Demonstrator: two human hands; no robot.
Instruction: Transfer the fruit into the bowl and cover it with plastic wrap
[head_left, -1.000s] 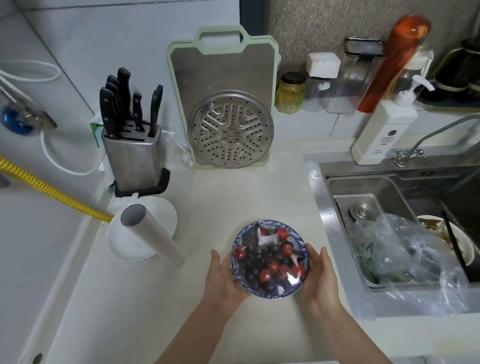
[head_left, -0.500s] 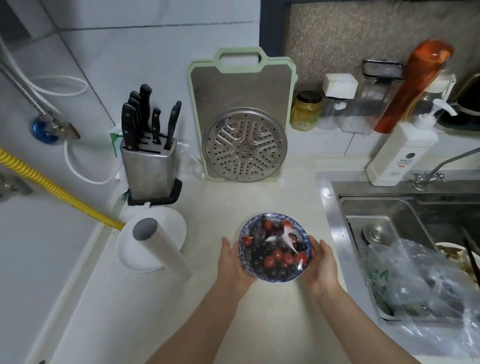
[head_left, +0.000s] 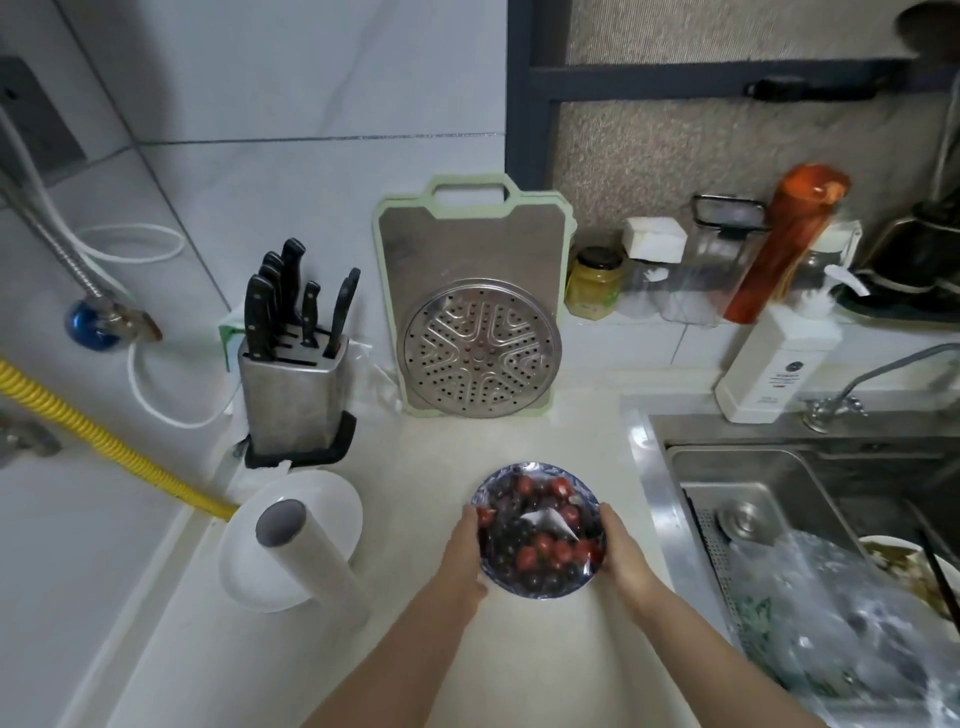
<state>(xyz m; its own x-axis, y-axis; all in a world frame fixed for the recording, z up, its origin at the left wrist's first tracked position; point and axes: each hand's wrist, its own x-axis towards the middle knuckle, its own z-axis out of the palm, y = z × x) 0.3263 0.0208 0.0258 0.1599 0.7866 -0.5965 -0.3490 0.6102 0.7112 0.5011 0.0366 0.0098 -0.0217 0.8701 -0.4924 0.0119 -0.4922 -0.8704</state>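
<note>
Both hands slid slightly along bowl rim since earlier frame, view tilted up. Left hand (head_left: 465, 553) and right hand (head_left: 621, 553) cup bowl (head_left: 540, 590) between them, lower centre, pressing plastic wrap (head_left: 543, 519) over fruit (head_left: 535, 545). Risk: wrap peels off rim if pressed unevenly. Wrap roll (head_left: 306, 556) lower left.

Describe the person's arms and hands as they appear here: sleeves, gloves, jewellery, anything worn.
Both forearms are bare all the way to the bottom edge of the picture, with no sleeve in view. The left hand and the right hand wear no gloves. No watch, bracelet or ring shows on the parts in view.
</note>
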